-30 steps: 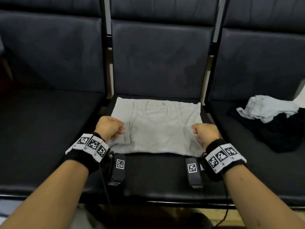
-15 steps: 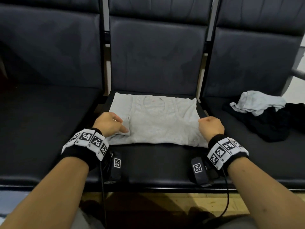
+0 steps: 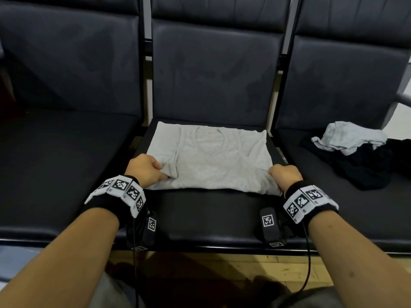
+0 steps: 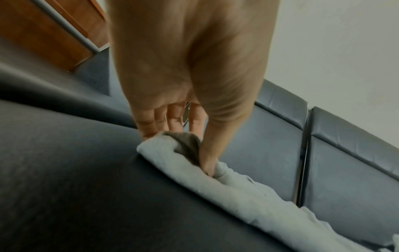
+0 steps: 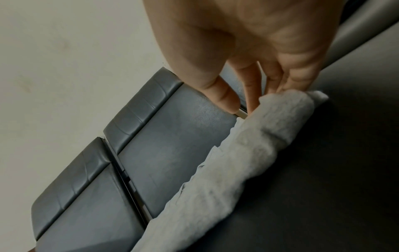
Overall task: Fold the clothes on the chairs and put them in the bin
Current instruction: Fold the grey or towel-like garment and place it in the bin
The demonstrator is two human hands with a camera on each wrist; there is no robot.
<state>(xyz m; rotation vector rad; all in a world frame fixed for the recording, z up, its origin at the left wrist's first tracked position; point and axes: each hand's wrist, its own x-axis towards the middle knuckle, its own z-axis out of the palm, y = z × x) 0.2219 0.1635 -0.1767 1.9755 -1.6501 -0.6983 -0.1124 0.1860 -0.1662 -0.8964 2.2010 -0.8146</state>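
A light grey tank top (image 3: 213, 161) lies flat on the seat of the middle black chair (image 3: 211, 214), neckline towards the backrest. My left hand (image 3: 161, 172) pinches its near-left edge between thumb and fingers, and the cloth (image 4: 237, 191) is bunched up there. At the near-right corner my right hand (image 3: 274, 172) grips the fabric, which is puckered into a raised ridge. In the right wrist view the fingers (image 5: 298, 80) curl over the lifted hem (image 5: 248, 153). No bin is in view.
On the right chair a crumpled pale grey garment (image 3: 349, 136) lies on a black one (image 3: 367, 170). The left chair seat (image 3: 55, 163) is bare. Wooden floor (image 3: 244, 267) shows below the seats' front edge.
Both hands have taken hold of the tank top's near edge, and the fabric now puckers up at each grip. The right hand slid to the near-right corner.
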